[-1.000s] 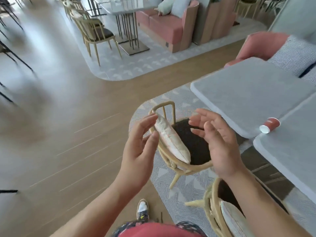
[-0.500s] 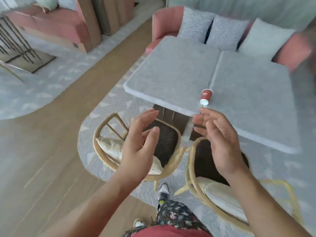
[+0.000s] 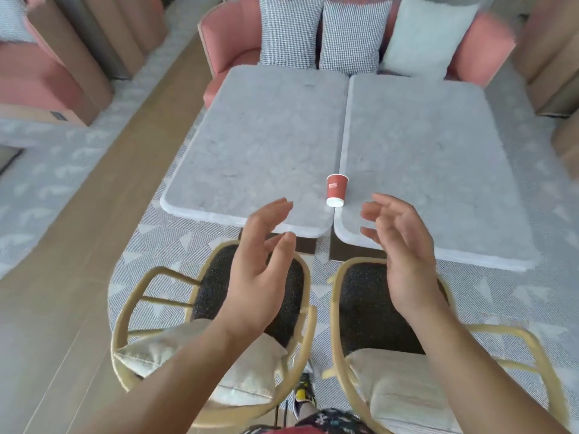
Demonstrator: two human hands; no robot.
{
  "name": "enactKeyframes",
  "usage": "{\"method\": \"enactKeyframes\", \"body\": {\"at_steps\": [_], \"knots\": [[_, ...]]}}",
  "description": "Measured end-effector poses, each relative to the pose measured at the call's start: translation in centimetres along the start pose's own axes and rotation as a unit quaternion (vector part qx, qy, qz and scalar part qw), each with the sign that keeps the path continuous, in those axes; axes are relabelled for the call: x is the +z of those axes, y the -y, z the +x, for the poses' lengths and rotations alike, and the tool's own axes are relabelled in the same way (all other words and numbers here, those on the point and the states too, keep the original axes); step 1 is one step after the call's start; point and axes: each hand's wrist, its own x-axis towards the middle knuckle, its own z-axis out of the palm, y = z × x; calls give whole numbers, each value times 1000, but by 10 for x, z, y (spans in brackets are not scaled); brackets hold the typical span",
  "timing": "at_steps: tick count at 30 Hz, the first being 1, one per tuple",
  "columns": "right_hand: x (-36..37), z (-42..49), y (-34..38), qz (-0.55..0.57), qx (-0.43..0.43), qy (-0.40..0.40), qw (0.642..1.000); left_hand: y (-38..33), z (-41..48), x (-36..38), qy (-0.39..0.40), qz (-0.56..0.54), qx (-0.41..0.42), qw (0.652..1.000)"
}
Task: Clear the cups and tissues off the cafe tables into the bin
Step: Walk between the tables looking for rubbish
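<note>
A red paper cup (image 3: 336, 189) is seen on the seam where two grey marble tables (image 3: 260, 136) meet, close to their near edge, white end nearest. It is flanked, untouched, by the left hand (image 3: 263, 270) and right hand (image 3: 404, 255), both raised with fingers loosely spread and nothing held. Two wooden chairs (image 3: 316, 333) are tucked below them.

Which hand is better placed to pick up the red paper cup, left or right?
Probably the right hand: its fingertips look slightly nearer the red paper cup at the seam between the two tables. The left hand is also open and empty, so the advantage is small.
</note>
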Motion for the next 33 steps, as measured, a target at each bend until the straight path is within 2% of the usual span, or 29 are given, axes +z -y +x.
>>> {"method": "enactKeyframes", "body": {"at_steps": [6,10,13,16,18,25,30,33], "knots": [[7,82,-58,-54,48,-7,997,47,70,25,11,-1,-33,999],[15,139,-117,-160,85,-51,982,74,103,37,16,0,-61,998],[17,182,-176,-254,131,-67,956,89,113,41,15,8,-72,997],[23,221,-219,-342,229,-38,910,98,114,38,14,27,-88,996],[32,243,-240,-394,262,-18,881,103,110,31,13,35,-98,994],[57,279,-291,-429,352,-22,832,115,96,5,-20,42,-125,991],[57,272,-291,-429,342,-35,835,113,85,-8,-37,43,-140,989],[57,257,-265,-375,323,-47,867,99,75,-14,-45,31,-142,988]]}}
